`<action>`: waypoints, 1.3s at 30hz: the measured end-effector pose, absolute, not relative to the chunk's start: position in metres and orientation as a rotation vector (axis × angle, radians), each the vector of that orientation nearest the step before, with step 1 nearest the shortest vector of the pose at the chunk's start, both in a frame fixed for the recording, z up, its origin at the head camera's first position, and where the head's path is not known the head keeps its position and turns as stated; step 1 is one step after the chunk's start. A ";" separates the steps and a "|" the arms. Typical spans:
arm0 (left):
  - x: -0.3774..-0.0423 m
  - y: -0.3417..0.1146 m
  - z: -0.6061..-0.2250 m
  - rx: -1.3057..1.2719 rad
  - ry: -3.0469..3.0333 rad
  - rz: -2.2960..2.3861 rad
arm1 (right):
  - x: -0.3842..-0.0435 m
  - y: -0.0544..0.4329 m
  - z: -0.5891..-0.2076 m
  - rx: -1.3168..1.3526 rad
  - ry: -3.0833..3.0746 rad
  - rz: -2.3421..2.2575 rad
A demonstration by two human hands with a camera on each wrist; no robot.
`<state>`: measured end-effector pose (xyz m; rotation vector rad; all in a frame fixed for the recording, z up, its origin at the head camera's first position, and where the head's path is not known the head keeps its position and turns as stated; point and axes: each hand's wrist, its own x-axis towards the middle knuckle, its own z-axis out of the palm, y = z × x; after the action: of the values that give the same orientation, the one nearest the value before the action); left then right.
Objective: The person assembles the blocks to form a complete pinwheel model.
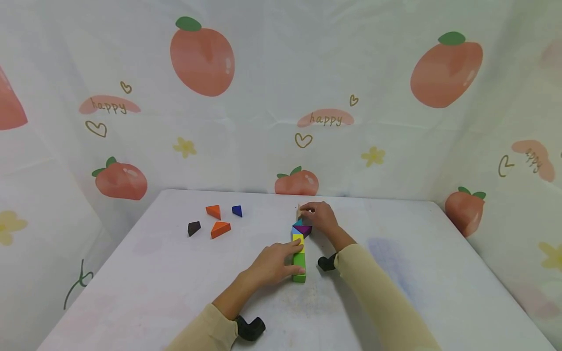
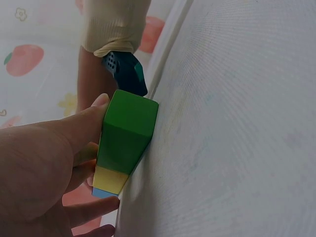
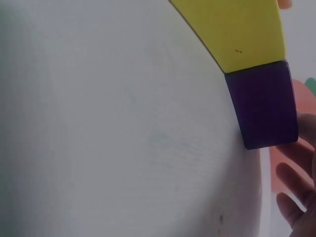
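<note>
A row of coloured blocks runs away from me near the table's middle. Nearest is a green block (image 1: 299, 265), then a yellow block (image 1: 298, 239), a light blue triangular block (image 1: 296, 231), a purple triangular block (image 1: 303, 229) and a teal triangular block (image 1: 298, 223). My left hand (image 1: 274, 263) lies along the row's left side, thumb on the green block and a finger on the yellow one, fingers mostly straight. At the far end my right hand (image 1: 322, 217) pinches a pale wood-coloured block (image 1: 299, 212), partly hidden by the fingers.
Left of the row lie two orange triangular blocks (image 1: 220, 229), a dark blue triangular block (image 1: 237, 210) and a black block (image 1: 193, 228). The white table (image 1: 140, 273) ends at a printed cloth backdrop (image 1: 263, 146). Black wrist devices (image 1: 251, 329) sit below both sleeves.
</note>
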<state>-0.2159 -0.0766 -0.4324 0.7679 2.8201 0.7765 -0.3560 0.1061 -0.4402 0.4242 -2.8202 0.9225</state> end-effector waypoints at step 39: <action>-0.213 -0.077 -0.430 0.813 2.838 0.767 | -0.337 0.099 -0.435 0.437 -2.896 0.990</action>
<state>-0.2134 -0.0774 -0.4299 0.8129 2.8378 0.7674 -0.3366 0.0986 -0.4347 0.4368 -2.8957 0.9900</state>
